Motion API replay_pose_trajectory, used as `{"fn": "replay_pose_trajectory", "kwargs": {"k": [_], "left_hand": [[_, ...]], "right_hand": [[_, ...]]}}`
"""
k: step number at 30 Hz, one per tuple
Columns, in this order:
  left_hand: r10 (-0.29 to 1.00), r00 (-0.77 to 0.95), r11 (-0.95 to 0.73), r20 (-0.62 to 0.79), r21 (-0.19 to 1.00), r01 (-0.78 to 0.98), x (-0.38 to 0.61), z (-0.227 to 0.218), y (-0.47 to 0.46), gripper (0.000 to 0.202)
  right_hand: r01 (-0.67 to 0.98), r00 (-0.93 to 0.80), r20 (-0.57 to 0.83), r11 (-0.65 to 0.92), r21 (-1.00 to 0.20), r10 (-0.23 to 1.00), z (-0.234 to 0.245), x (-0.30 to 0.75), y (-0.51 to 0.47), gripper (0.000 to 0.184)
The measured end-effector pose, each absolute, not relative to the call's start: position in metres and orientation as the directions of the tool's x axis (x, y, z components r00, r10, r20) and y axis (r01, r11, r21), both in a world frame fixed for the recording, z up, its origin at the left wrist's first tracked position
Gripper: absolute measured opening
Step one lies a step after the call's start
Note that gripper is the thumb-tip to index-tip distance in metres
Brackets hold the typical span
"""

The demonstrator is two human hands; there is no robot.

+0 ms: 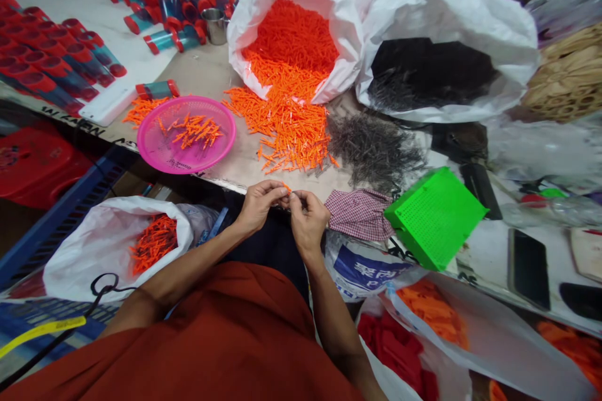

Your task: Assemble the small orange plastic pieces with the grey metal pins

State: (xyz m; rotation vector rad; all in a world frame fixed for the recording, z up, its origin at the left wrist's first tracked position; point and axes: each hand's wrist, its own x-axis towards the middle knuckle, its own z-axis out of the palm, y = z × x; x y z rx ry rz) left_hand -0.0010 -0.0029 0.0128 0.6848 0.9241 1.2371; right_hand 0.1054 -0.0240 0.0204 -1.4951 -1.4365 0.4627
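My left hand [260, 205] pinches a small orange plastic piece [286, 188] at the table's front edge. Meeting it there, my right hand [309, 220] has thumb and fingers pressed together; what they grip is hidden. Beyond my hands lies a spread of slim orange plastic pieces [294, 135], spilling from a white sack [242, 19]. To its right is a heap of thin dark translucent pieces [376, 147], in front of another white sack [512, 31]. A pink basket [153, 147] at the left holds more orange pieces, some with dark parts.
A checked cloth [360, 214] and a green perforated basket [437, 216] sit right of my hands, with a phone [528, 268] farther right. Red-capped tubes [61, 59] fill the back left. An open white sack [89, 250] of orange pieces stands below the table at left.
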Motion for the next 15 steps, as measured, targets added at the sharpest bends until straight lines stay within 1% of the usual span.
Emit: {"fn": "replay_pose_trajectory", "kwargs": {"k": [3,11,15], "left_hand": [[0.979,0.084,0.203,-0.186,0.858,-0.473,-0.0009,0.0109,-0.0024,0.018],[0.963,0.151,0.269,-0.223,0.843,-0.466,-0.0035,0.0087,0.0025,0.021],[0.955,0.183,0.292,-0.232,0.828,-0.478,-0.0062,0.0084,0.0038,0.021]], "right_hand": [[0.549,0.231,0.332,0.159,-0.82,0.914,0.0201,0.1042,-0.0238,0.013],[0.666,0.156,0.457,0.249,-0.703,0.875,0.0182,0.1045,-0.0237,0.013],[0.673,0.154,0.464,0.251,-0.696,0.872,0.0195,0.1038,-0.0239,0.013]]}}
